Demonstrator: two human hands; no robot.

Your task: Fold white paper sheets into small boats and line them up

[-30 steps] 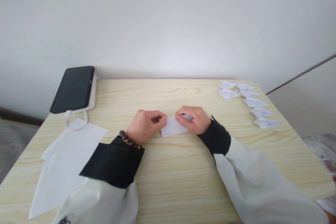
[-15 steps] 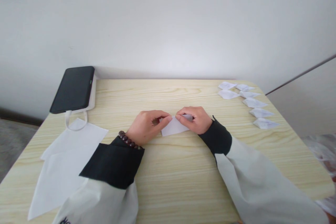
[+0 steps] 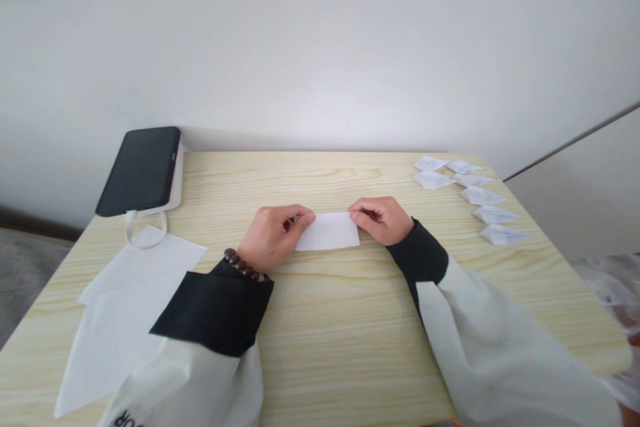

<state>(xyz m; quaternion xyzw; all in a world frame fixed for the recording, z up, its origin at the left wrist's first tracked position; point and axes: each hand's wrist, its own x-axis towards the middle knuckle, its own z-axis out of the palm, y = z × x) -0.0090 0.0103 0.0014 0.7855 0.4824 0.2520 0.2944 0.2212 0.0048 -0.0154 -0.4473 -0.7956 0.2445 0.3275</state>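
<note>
A small white rectangle of paper (image 3: 329, 232), which looks folded, is held between my hands over the middle of the table. My left hand (image 3: 275, 233) pinches its upper left corner between thumb and fingers; a dark bead bracelet circles that wrist. At the upper right corner, my right hand (image 3: 383, 219) grips the paper with thumb and forefinger. The long edge between the two pinches lies straight. My fingers hide both upper corners.
Several folded white paper pieces (image 3: 483, 196) with pointed ends lie at the table's right side. Loose white sheets (image 3: 113, 333) overlap on the left. Behind them, a black tablet-like device (image 3: 140, 170) rests on a white base with a looped strap (image 3: 146, 245). A pale wall (image 3: 320, 47) borders the wooden table (image 3: 345, 340).
My hands have moved apart from the middle of the paper's top edge to its two corners. More of the paper shows now, and it lies more level.
</note>
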